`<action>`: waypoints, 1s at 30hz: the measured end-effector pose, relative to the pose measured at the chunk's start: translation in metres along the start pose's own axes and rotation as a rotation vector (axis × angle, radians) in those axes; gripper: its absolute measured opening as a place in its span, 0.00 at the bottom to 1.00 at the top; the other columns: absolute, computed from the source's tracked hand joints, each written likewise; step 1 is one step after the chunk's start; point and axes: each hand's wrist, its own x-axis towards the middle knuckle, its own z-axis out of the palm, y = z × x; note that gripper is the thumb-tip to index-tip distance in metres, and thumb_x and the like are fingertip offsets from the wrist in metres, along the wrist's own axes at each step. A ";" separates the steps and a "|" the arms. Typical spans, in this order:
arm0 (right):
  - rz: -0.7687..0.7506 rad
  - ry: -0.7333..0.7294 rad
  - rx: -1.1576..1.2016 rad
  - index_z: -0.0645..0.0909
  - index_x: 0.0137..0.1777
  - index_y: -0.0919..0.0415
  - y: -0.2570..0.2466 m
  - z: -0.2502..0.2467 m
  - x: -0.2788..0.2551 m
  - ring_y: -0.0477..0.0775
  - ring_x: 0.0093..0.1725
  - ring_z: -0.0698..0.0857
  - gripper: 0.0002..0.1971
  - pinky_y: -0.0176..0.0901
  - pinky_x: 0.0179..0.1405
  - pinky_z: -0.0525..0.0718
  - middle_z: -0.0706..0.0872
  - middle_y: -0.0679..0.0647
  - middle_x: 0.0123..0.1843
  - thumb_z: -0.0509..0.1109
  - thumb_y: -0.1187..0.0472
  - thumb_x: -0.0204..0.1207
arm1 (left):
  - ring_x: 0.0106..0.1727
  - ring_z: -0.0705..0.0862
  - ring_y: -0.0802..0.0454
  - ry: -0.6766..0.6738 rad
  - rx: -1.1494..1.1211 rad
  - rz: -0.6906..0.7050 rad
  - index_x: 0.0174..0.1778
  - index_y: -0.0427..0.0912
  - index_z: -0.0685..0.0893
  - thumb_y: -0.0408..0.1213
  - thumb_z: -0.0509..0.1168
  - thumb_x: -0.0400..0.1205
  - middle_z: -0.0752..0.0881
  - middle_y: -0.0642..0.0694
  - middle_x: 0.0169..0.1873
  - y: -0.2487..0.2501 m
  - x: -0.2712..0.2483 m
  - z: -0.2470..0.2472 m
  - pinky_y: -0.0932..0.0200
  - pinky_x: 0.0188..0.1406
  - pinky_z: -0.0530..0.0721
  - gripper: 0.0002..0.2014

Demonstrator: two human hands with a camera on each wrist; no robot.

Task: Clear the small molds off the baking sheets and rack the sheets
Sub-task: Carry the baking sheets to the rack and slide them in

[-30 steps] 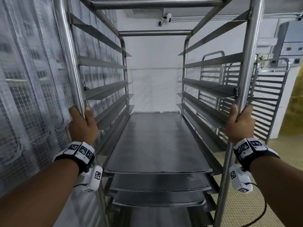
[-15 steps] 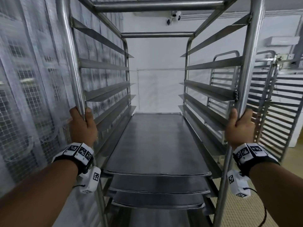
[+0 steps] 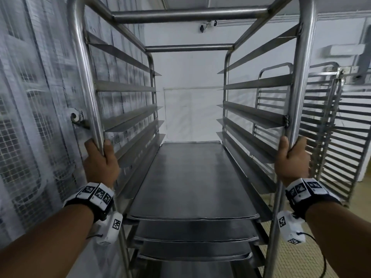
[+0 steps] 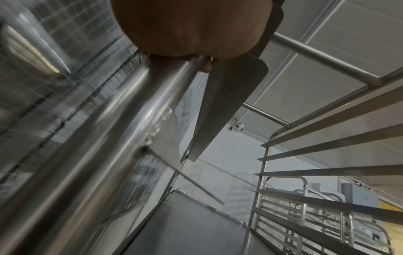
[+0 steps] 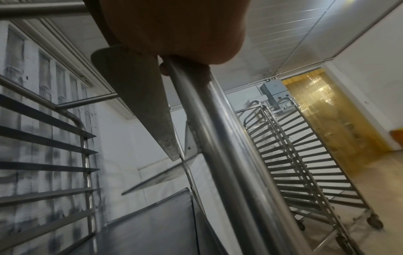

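A steel trolley rack [image 3: 190,15] fills the head view, seen from its near end. Several dark, bare baking sheets [image 3: 190,177] lie stacked on its lower runners; no molds show on them. My left hand [image 3: 100,163] grips the rack's near left post [image 3: 86,77], and my right hand [image 3: 291,159] grips the near right post [image 3: 301,77]. In the left wrist view the left hand [image 4: 187,29] wraps the left post [image 4: 109,131]; a sheet [image 4: 185,224] lies below. In the right wrist view the right hand [image 5: 174,27] holds the right post [image 5: 229,155] beside a sheet [image 5: 152,224].
A plastic-covered mesh wall [image 3: 30,117] runs close along the left. Other empty trolley racks [image 3: 331,127] stand to the right; the same racks [image 5: 305,163] appear on wheels in the right wrist view. A white wall [image 3: 190,97] lies ahead. A yellow strip curtain [image 5: 327,120] hangs far right.
The surroundings have slid past: the empty racks on the right are nearer and the left wall has shifted and blurred. Both hands keep the same grip on the posts.
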 end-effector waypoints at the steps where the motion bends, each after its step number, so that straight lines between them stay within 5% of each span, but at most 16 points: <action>1: 0.004 0.006 0.001 0.67 0.59 0.67 0.000 0.005 0.002 0.54 0.25 0.75 0.21 0.43 0.27 0.69 0.74 0.53 0.28 0.56 0.45 0.88 | 0.34 0.80 0.37 -0.008 -0.013 -0.004 0.67 0.31 0.70 0.47 0.56 0.91 0.84 0.32 0.39 -0.001 0.003 0.005 0.52 0.33 0.69 0.20; 4: 0.010 0.047 -0.009 0.67 0.57 0.68 0.001 0.022 0.008 0.54 0.25 0.72 0.20 0.45 0.31 0.68 0.73 0.51 0.29 0.57 0.47 0.89 | 0.38 0.84 0.29 -0.044 -0.035 -0.008 0.66 0.31 0.70 0.47 0.56 0.90 0.84 0.30 0.41 -0.011 0.015 0.023 0.52 0.34 0.70 0.20; 12: 0.045 0.098 -0.074 0.69 0.61 0.67 0.014 0.074 0.032 0.60 0.34 0.77 0.21 0.49 0.36 0.72 0.79 0.64 0.38 0.57 0.46 0.88 | 0.45 0.85 0.23 -0.074 -0.065 0.013 0.69 0.35 0.70 0.49 0.56 0.90 0.86 0.24 0.50 -0.048 0.048 0.085 0.49 0.38 0.72 0.21; 18: 0.017 0.161 -0.063 0.70 0.60 0.68 0.037 0.107 0.057 0.59 0.36 0.76 0.20 0.50 0.37 0.72 0.78 0.62 0.38 0.57 0.47 0.89 | 0.38 0.80 0.40 -0.102 -0.132 0.017 0.68 0.32 0.70 0.47 0.55 0.91 0.82 0.38 0.41 -0.057 0.062 0.129 0.51 0.37 0.71 0.20; 25: -0.005 0.104 -0.071 0.69 0.60 0.68 0.062 0.140 0.092 0.59 0.31 0.73 0.22 0.48 0.34 0.67 0.77 0.62 0.34 0.56 0.46 0.89 | 0.37 0.78 0.43 -0.086 -0.102 -0.009 0.71 0.37 0.70 0.51 0.53 0.91 0.84 0.36 0.43 -0.066 0.074 0.186 0.50 0.38 0.74 0.22; 30: -0.118 0.087 -0.026 0.68 0.62 0.57 0.101 0.174 0.130 0.64 0.37 0.83 0.22 0.55 0.37 0.80 0.84 0.63 0.43 0.54 0.37 0.86 | 0.35 0.78 0.41 -0.066 -0.086 -0.060 0.68 0.35 0.69 0.55 0.51 0.90 0.83 0.35 0.42 -0.062 0.080 0.229 0.49 0.36 0.74 0.24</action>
